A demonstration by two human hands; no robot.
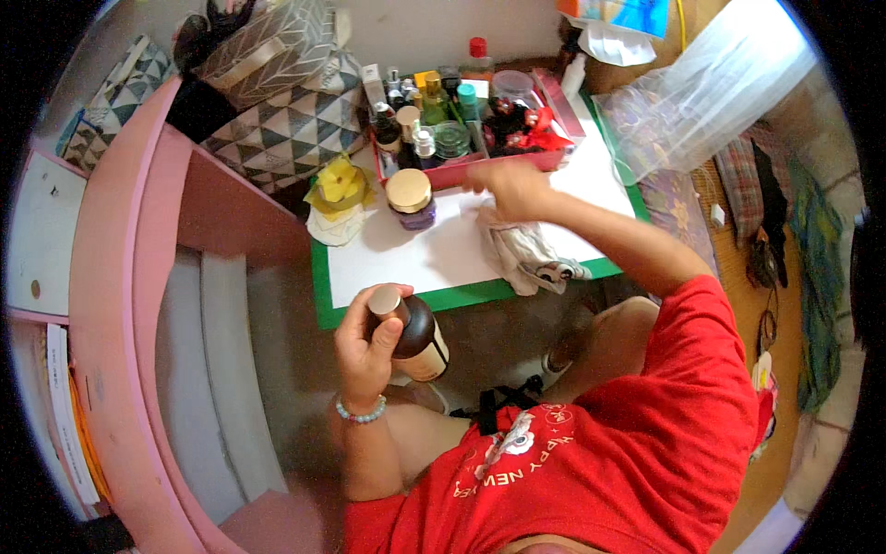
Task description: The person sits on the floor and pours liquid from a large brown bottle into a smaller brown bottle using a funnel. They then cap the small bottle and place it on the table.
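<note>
My left hand (365, 343) grips a dark brown bottle (423, 336) with a metallic cap and a cream label that bears writing. It is held tilted in front of the table's near edge. My right hand (516, 192), blurred, is over the table close to the front wall of a red box (450, 173). Just below that hand lies a crumpled pale cloth (519, 253) at the table edge; whether the fingers touch it cannot be told. A purple glass jar (415, 215) with a gold lid stands to the left of my right hand.
The white tabletop (387, 273) has a green border. Inside the red box are several bottles, a round clear container (451, 140) and red-and-black hair accessories (522, 128). A yellow flower-shaped item (339, 185) sits at left. Pink furniture (114, 277) flanks the left; a woven mat (734, 332) lies right.
</note>
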